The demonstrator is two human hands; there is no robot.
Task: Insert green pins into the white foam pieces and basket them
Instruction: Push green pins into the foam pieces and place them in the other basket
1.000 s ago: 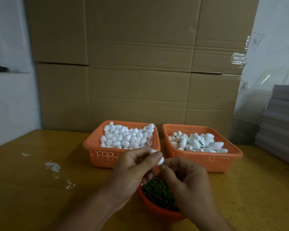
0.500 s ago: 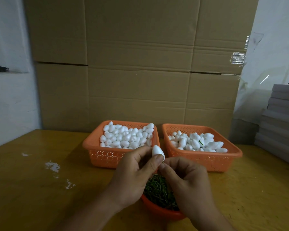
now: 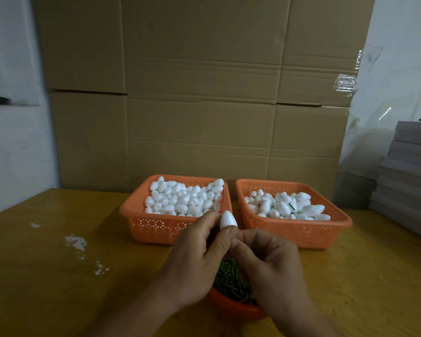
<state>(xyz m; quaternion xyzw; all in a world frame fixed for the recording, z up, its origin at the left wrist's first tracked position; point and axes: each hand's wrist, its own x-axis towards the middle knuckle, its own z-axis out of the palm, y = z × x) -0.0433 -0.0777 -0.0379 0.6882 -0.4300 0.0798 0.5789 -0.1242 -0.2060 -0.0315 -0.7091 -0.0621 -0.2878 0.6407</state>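
Before two baskets (image 3: 153,228), one foam piece (image 3: 227,219) between left-hand fingers (image 3: 225,239), right fingers (image 3: 241,249) pinched together

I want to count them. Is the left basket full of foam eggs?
Nearly full: white foam pieces heap up to the left orange basket's rim, higher at its back.

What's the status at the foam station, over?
Left hand grips foam piece, tip up. Right hand pinches at its base; pin not visible. Baskets behind unobstructed; pin bowl under the hands.
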